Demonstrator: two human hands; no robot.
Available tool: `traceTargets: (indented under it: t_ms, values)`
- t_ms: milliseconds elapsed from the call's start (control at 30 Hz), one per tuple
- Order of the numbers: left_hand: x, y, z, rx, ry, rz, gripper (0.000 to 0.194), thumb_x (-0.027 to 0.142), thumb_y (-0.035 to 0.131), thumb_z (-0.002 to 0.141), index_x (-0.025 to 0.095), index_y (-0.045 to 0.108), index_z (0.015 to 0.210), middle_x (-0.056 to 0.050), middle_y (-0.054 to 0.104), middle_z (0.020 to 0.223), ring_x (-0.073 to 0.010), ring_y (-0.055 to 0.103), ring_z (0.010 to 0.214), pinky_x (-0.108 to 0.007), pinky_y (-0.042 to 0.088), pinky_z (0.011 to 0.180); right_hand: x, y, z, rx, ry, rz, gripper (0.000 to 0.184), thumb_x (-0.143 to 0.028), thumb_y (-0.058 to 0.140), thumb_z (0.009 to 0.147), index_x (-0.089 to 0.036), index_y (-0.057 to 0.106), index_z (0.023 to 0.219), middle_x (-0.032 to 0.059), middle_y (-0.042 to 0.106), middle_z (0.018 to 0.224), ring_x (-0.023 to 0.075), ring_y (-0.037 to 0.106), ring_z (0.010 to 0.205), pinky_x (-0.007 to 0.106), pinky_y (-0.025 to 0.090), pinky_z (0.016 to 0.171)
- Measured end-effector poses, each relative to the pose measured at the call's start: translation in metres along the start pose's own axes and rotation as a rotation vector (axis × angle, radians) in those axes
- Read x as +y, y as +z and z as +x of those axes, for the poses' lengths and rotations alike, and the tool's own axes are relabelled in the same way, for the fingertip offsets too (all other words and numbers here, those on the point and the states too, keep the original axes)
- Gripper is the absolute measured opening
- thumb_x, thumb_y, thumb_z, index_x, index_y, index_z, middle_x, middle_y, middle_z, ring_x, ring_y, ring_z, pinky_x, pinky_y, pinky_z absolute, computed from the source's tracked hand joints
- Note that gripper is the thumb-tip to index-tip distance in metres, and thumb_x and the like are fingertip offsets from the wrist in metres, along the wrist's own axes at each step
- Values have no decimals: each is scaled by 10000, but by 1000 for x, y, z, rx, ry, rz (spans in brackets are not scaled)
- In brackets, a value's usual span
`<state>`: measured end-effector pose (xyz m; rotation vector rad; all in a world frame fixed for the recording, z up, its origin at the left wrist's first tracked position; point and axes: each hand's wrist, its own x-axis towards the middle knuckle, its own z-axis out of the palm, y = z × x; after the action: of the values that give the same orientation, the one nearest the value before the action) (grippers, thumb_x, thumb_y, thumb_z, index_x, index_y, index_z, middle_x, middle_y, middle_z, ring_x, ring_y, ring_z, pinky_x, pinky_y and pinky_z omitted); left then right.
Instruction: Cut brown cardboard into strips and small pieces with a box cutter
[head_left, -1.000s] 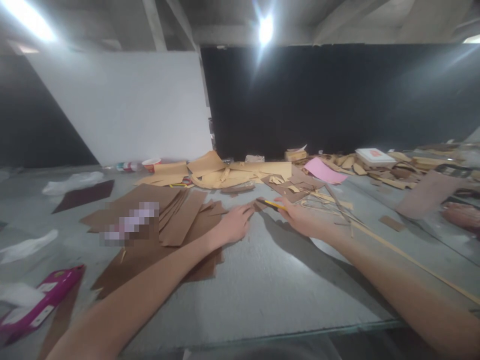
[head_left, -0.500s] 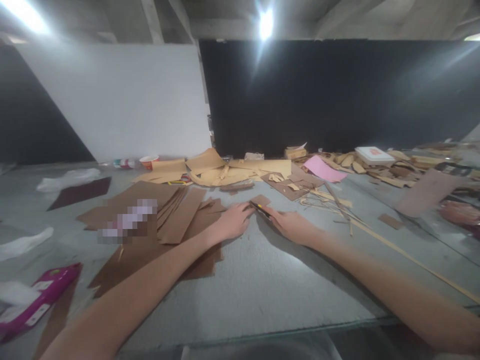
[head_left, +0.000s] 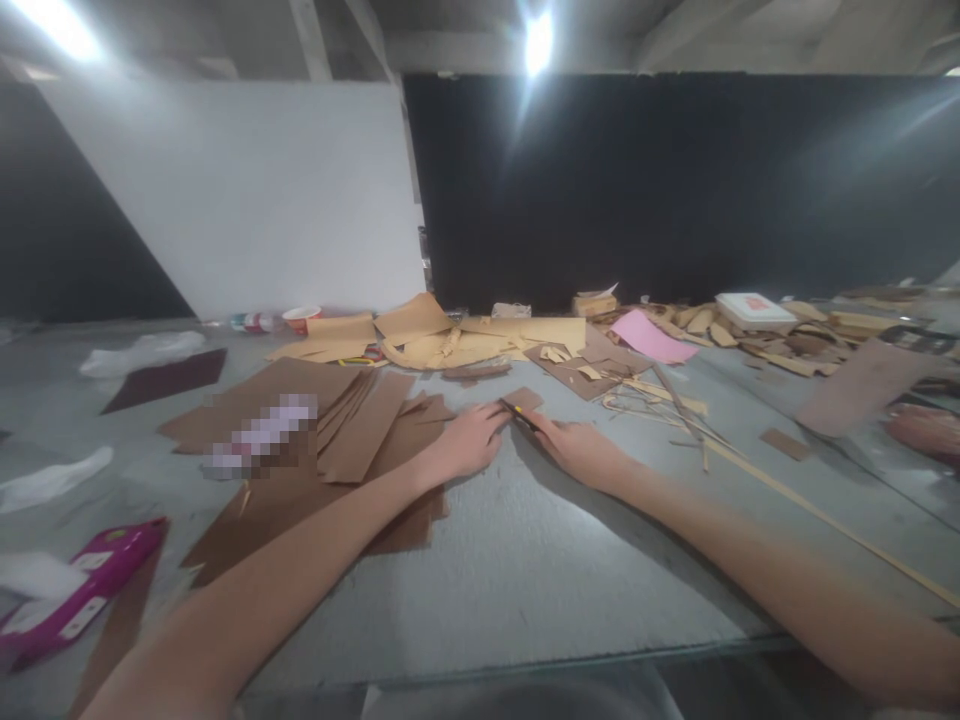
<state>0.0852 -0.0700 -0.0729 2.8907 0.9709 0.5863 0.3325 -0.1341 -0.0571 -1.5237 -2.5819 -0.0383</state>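
My right hand is closed around a slim black-and-yellow utility knife, its tip pointing away and to the left. Beneath that tip lies a small brown piece of sheet, flat on the table. My left hand rests just left of the knife, palm down with fingers stretched out, and its fingertips reach the left edge of the piece. Whether the blade touches the piece is too small to tell. Close to my left forearm, brown sheets and strips lie in an overlapping pile.
The grey table carries a magenta case-like object at near left. Tan sheets spread along the back, with a pink sheet to their right. Thin offcuts and a long strip lie right of my hands.
My right hand has moved left toward my left hand, bringing the knife tip over the small brown piece. During the last half second both hands have stayed nearly still.
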Motion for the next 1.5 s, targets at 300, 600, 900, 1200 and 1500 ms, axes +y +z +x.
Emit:
traceTargets:
  t_ms: [300,600,900,1200,1500]
  values:
    - [0,-1,0,3,-10,-3,506,138,467,981,163,596,1470,-128,603,1523,-267,518,1446,-449,414,1248,2,7,7,2,11,36,589,-405,231,1157,-262,182,1726,127,800,1086,255,766,864,331,497,741]
    - [-3,-1,2,-6,-22,24,442,123,495,957,146,627,1379,-155,646,1443,-282,572,1358,-467,450,1197,-1,-7,8,-44,42,122,604,-382,300,1147,-240,202,1725,142,805,1099,272,778,936,297,456,739]
    - [-11,-4,4,-24,13,73,371,125,465,988,187,658,1299,-139,652,1383,-296,566,1292,-483,457,1136,-7,-14,12,-35,32,125,603,-325,334,1122,-250,236,1713,130,807,1055,266,768,867,283,407,673]
    - [-10,-3,7,-91,1,199,326,102,444,956,119,668,1192,-202,667,1287,-328,596,1207,-484,463,1084,-9,-22,11,-37,40,134,561,-297,380,1111,-259,341,1669,133,797,1071,255,754,872,279,409,708]
    - [-7,-5,8,-83,-28,187,294,117,472,954,136,691,1149,-184,690,1220,-326,616,1163,-487,474,1069,-12,-29,9,-52,64,119,548,-302,375,1091,-279,388,1638,120,788,1030,244,732,827,271,377,653]
